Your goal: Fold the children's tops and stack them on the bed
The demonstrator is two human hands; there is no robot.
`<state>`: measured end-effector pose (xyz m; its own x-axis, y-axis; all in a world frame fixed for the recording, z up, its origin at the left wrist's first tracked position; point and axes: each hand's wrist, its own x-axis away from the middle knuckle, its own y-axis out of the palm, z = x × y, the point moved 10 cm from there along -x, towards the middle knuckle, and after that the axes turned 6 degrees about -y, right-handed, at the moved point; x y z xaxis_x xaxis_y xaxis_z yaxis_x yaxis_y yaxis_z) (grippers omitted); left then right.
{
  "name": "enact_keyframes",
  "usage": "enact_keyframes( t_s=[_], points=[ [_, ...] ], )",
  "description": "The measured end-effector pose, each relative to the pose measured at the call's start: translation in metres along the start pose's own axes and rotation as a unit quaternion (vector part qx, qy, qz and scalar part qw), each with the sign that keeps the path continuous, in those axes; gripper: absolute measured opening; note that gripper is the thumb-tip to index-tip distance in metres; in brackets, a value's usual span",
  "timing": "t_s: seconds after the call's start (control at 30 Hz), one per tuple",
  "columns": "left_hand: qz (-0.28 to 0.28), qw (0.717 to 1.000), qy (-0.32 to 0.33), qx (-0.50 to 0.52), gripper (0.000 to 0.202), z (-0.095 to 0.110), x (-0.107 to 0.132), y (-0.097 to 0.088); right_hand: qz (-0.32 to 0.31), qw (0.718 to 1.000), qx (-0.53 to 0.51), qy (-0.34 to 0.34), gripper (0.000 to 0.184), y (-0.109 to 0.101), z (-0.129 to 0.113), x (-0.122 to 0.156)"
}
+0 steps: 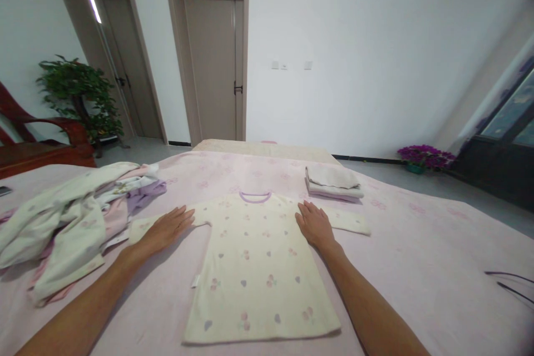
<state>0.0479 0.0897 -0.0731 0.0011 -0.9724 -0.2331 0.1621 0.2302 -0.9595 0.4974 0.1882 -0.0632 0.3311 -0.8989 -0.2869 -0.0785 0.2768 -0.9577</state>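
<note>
A pale yellow child's shirt (254,272) with small fruit prints and a purple collar lies spread flat on the pink bedspread (417,256). My left hand (167,228) rests flat and open on the shirt's left sleeve near the shoulder. My right hand (314,224) lies flat and open on the right shoulder, where the other sleeve stretches out to the right. Neither hand holds anything.
A loose heap of unfolded clothes (70,222) lies at the left of the bed. A small stack of folded clothes (334,182) sits behind my right hand. Beyond the bed are doors, a potted plant (77,94) and a wooden chair (37,144).
</note>
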Motion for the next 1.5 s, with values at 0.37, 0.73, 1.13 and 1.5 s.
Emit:
enact_keyframes(
  t_s=[0.37, 0.73, 1.13, 1.5],
  points=[
    [-0.056, 0.998, 0.016, 0.019, 0.058, 0.129, -0.079, 0.027, 0.004, 1.000, -0.001, 0.005, 0.047, -0.001, -0.001, 0.002],
    [-0.063, 0.997, -0.020, -0.028, 0.067, 0.147, -0.082, 0.055, -0.027, 0.999, -0.007, -0.031, 0.053, -0.023, -0.027, -0.001],
    [-0.055, 0.998, -0.019, -0.028, 0.070, 0.145, -0.083, 0.054, -0.161, 0.980, -0.093, -0.069, 0.073, 0.030, -0.079, -0.054],
    [-0.044, 0.996, -0.068, -0.035, 0.058, 0.153, -0.065, 0.039, -0.149, 0.986, -0.071, -0.003, 0.070, 0.007, -0.098, 0.003]
  ],
)
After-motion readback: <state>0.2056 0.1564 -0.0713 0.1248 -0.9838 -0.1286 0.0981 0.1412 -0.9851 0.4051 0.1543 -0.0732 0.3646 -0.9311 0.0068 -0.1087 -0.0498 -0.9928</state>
